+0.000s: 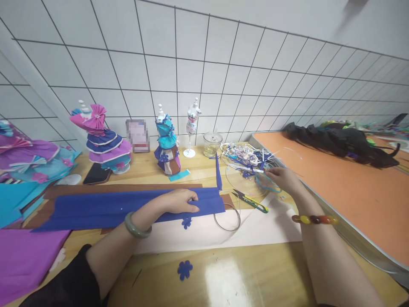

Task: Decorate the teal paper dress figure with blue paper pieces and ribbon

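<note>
My left hand rests on a long piece of blue crepe paper, its thumb and forefinger a little apart. My right hand is at the near right edge of a heap of paper scraps and threads. Its fingertips are pinched together by a thin turquoise strip; what they hold is too small to make out. Between my hands lie yellow-handled thread snips and a wire coil. A small blue paper flower is just below my left hand, and a larger blue flower lies nearer.
Dressed miniature mannequins and a bare patterned mannequin stand along the tiled wall. Beside the latter is a glass cup. A phone and purple paper lie left. An orange surface with a raised edge borders the right.
</note>
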Demonstrator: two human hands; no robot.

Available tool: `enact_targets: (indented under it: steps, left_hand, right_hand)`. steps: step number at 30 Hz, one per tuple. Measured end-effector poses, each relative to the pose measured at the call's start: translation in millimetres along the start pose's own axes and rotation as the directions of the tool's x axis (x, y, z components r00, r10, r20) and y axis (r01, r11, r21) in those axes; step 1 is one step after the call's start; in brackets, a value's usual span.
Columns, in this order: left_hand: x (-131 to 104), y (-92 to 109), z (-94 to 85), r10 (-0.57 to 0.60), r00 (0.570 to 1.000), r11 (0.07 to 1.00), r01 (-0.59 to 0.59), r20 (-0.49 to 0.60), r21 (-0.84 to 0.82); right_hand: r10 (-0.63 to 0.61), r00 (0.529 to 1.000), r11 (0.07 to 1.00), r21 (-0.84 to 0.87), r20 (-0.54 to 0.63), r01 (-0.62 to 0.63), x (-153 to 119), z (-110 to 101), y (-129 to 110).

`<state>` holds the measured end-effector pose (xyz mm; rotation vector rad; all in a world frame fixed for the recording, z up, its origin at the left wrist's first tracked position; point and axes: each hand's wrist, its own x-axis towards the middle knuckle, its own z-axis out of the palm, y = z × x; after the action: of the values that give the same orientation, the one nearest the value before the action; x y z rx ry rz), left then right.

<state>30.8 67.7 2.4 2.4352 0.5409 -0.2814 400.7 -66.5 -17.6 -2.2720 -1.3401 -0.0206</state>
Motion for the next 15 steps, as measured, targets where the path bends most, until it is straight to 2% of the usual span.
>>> enact_targets:
  steps: [5, 15]
  left_hand:
    - [0, -2, 0.9, 0.010, 1.000, 1.000, -0.010, -0.003, -0.001]
    - [1, -1, 1.0, 0.006, 1.000, 1.000, -0.006, -0.013, 0.003]
  right_hand:
    - [0.008, 0.993, 0.983, -0.185, 0.116, 0.014, -5, 13, 4]
    - [-0.025, 0.989, 0.935, -0.347, 0.149, 0.076, -2, 21, 1]
